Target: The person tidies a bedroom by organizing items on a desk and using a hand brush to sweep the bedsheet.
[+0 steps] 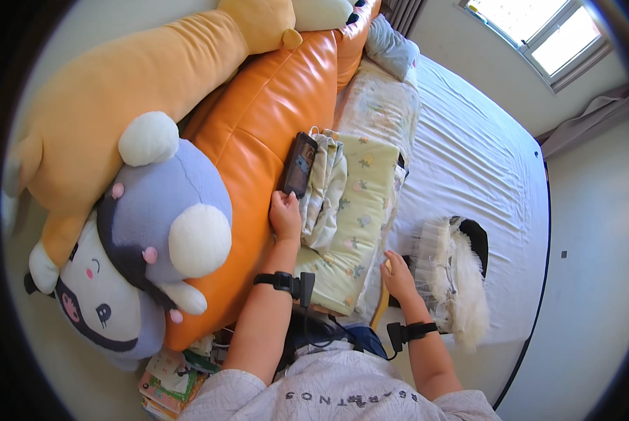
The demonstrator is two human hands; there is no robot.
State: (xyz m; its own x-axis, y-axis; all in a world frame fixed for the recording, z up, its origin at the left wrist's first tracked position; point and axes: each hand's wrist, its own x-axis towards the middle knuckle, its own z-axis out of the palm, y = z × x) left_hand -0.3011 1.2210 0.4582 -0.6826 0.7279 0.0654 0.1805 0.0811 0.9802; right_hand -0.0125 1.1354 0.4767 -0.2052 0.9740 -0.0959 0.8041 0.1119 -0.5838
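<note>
My left hand has its fingers curled at the lower end of a black smartphone, whose lit screen faces up. The phone lies tilted between an orange padded backrest and a bunched pale cloth. Under that cloth is a folded light-green quilt printed with small fruit and plants. To the right, my right hand hovers by the quilt's near right edge, fingers loosely spread, and I see nothing held in it. Beside it lies a cream tulle garment with a black part showing at its far side.
Large plush toys, a tan long-bodied one and a purple-and-white one, lie along the left. A white-sheeted bed extends right, with a pillow at its far end. Books are stacked low at left.
</note>
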